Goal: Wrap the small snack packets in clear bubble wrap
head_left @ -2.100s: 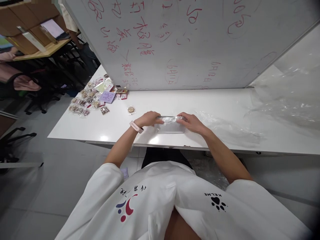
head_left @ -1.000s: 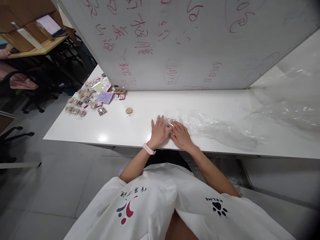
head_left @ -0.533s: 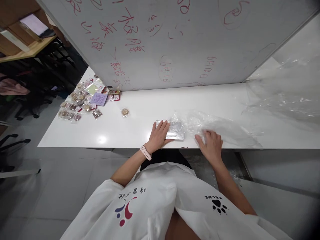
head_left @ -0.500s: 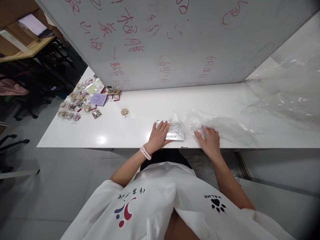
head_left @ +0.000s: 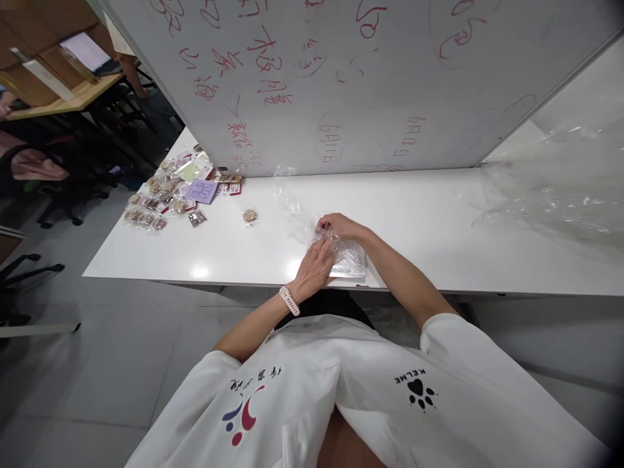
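Observation:
A flat silver foil packet (head_left: 351,268) lies near the table's front edge with clear plastic film (head_left: 296,205) folded across it. My left hand (head_left: 316,265) rests on the packet's left part, fingers stretched out flat over film and foil. Just above it, my right hand (head_left: 338,225) has its fingers closed on the film, which trails away to the upper left. The right forearm passes beside the packet's upper right corner. How the film runs under my fingers is partly hidden.
Several small wrapped packets (head_left: 158,201) are heaped at the table's left end, with a purple square (head_left: 201,190) among them. One round wrapped piece (head_left: 250,216) lies apart. A whiteboard (head_left: 361,97) stands along the back; a large clear plastic sheet (head_left: 546,188) covers the right side.
My right hand has moved left across the packet, drawing the film over it. The left hand has stayed on the packet. The camera view has shifted slightly.

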A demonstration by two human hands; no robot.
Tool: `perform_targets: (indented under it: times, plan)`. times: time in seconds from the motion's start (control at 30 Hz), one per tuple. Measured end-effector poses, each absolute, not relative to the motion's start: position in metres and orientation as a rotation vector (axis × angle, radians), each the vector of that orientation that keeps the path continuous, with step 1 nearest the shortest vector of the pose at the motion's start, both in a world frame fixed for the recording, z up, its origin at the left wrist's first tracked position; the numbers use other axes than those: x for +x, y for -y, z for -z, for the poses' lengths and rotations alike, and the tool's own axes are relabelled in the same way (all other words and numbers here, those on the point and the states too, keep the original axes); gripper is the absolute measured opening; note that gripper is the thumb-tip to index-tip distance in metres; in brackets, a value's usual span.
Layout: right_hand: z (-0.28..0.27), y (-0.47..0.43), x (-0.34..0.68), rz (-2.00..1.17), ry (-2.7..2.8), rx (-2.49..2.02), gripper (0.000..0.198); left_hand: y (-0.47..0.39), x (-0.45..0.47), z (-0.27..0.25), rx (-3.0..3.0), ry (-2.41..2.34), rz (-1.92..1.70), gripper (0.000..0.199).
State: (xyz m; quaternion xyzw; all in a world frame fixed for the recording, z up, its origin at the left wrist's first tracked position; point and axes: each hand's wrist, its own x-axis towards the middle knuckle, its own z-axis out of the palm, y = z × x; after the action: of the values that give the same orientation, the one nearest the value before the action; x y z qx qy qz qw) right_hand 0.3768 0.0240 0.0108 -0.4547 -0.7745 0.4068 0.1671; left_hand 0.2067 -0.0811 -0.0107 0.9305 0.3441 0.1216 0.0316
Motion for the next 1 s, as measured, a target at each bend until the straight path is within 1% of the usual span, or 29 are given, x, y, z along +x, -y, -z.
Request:
perform_targets:
  times: [0.07,0.1,0.27,0.3,0.37,0.47,0.6,0.7,0.77,0.83,0.93,1.0]
  plan:
    - [-0.013,-0.031,0.38,-1.218,2.23,-1.294,0.019,0.078,0.207,0.011,2.889,-0.998,-0.361,0.049]
    - [-0.016,-0.032,0.382,-1.251,2.234,-1.291,0.021,0.077,0.207,0.011,2.893,-0.977,-0.35,0.045]
    - [-0.031,-0.014,0.404,-1.542,2.003,-1.198,0.059,0.068,0.206,0.001,2.769,-1.059,-0.296,0.029]
    - [-0.034,-0.003,0.412,-1.584,1.928,-1.167,0.061,0.065,0.206,-0.003,2.719,-1.103,-0.263,0.029]
    - [-0.037,0.022,0.428,-1.616,1.793,-1.108,0.058,0.053,0.206,-0.015,2.607,-1.171,-0.19,0.031]
    - [-0.032,0.059,0.443,-1.531,1.68,-1.108,0.064,0.024,0.207,-0.033,2.425,-1.122,-0.14,0.036]
    - [-0.01,0.073,0.433,-1.249,1.562,-1.288,0.071,-0.013,0.213,-0.041,2.149,-1.025,-0.15,0.044]
    - [0.005,0.056,0.418,-1.05,1.48,-1.515,0.067,-0.011,0.221,-0.031,2.104,-1.313,-0.257,0.035]
    - [0.008,0.042,0.412,-0.949,1.513,-1.616,0.064,0.002,0.224,-0.02,2.25,-1.516,-0.405,0.025]
    - [0.007,0.032,0.41,-0.893,1.571,-1.65,0.06,0.019,0.222,-0.008,2.449,-1.547,-0.551,0.024]
    - [0.001,0.029,0.408,-0.867,1.581,-1.665,0.052,0.039,0.212,0.005,2.618,-1.386,-0.578,0.031]
    - [-0.001,0.039,0.408,-0.88,1.562,-1.675,0.051,0.046,0.204,0.009,2.663,-1.291,-0.518,0.05]
